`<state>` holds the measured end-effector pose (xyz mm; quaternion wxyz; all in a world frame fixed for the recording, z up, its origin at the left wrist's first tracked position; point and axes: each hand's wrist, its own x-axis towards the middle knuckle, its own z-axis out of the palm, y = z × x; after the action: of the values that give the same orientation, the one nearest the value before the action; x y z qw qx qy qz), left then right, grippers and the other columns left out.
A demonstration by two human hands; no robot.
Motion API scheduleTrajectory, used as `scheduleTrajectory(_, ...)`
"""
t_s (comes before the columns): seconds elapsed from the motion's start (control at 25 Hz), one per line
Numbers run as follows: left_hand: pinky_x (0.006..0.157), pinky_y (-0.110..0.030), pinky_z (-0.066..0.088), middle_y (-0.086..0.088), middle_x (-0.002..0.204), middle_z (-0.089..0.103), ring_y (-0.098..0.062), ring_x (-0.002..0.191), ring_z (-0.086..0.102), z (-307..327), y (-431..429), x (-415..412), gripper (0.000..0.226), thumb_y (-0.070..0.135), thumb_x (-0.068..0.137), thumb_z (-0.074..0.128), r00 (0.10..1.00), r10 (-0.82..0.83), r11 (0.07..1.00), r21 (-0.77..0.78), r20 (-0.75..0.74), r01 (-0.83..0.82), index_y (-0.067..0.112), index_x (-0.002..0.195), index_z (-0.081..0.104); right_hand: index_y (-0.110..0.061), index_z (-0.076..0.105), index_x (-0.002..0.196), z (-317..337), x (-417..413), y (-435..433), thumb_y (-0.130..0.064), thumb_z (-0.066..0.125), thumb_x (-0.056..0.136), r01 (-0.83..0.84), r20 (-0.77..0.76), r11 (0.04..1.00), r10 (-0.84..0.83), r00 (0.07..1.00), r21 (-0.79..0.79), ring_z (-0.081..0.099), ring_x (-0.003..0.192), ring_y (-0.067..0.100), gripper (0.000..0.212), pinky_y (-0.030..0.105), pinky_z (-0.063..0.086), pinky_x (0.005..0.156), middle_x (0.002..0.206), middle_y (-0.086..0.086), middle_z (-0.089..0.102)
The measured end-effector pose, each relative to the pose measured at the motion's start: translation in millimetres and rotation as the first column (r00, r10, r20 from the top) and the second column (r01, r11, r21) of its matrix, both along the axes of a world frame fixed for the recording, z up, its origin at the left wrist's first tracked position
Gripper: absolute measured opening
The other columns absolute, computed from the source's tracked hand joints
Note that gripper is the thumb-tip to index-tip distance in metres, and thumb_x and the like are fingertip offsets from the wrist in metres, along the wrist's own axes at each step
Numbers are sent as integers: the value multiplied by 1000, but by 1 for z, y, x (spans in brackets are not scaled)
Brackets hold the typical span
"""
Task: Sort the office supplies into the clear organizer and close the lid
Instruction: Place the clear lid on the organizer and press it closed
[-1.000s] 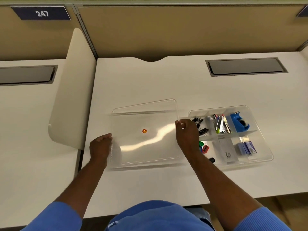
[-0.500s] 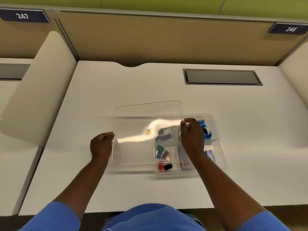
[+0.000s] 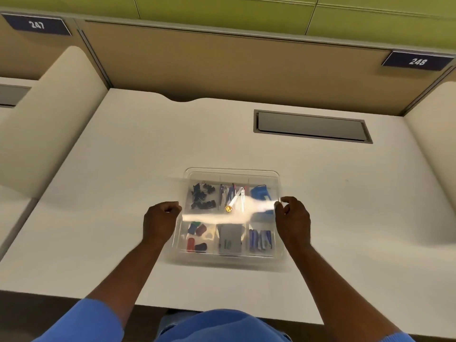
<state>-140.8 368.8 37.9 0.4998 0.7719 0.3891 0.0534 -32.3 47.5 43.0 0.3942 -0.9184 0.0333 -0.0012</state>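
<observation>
Evidently the sorting is done and the closing step is in hand. The clear organizer (image 3: 229, 259) sits at the centre of the frame on the white surface (image 3: 123, 169), its six compartments filled: black binder clips (image 3: 202, 196) upper left, a blue tape dispenser (image 3: 260, 193) upper right, and other small supplies in the rest. The clear lid (image 3: 246, 213), streaked with glare, lies over it. The left hand (image 3: 161, 224) has its grip curled on the lid's left edge, and the right hand (image 3: 292, 218) pinches the right edge. Motion blur hides whether the lid is seated. The next move probably calls for squaring its corners to the rim, then pressing down evenly.

A grey cable hatch (image 3: 312, 127) is set into the surface at upper right. Tan partitions behind carry number plates 247 (image 3: 37, 25) and 248 (image 3: 417, 61), and cream dividers (image 3: 49, 114) flank both sides.
</observation>
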Motion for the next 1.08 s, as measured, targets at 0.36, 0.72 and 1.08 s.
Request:
scheduleTrajectory(0.36,89,-33,52,-6,96,77,-24,91,71,0,-6,3,20,24,89,73,994,-83,992,92,-75,90,13,105,77,-13,65,118,0,4,-11,-28,58,99,-42,-52,995,37,998,-93,57,81,13,25,26,42,77,104,5,66)
scheduleTrajectory(0.72,89,-44,58,-6,96,75,-28,90,71,-2,-3,5,23,21,88,75,992,-90,996,15,-85,91,12,108,74,-13,64,121,-5,-4,-9,-23,60,98,-8,-65,998,4,998,-60,62,88,18,26,26,44,80,109,7,66)
scheduleTrajectory(1.08,123,-46,16,-10,167,9,-26,154,10,13,-12,72,87,65,95,43,850,-493,662,555,-183,503,13,159,16,-19,22,158,-2,-42,-5,-59,40,98,-220,84,896,272,959,-386,17,153,22,74,44,19,123,167,4,19)
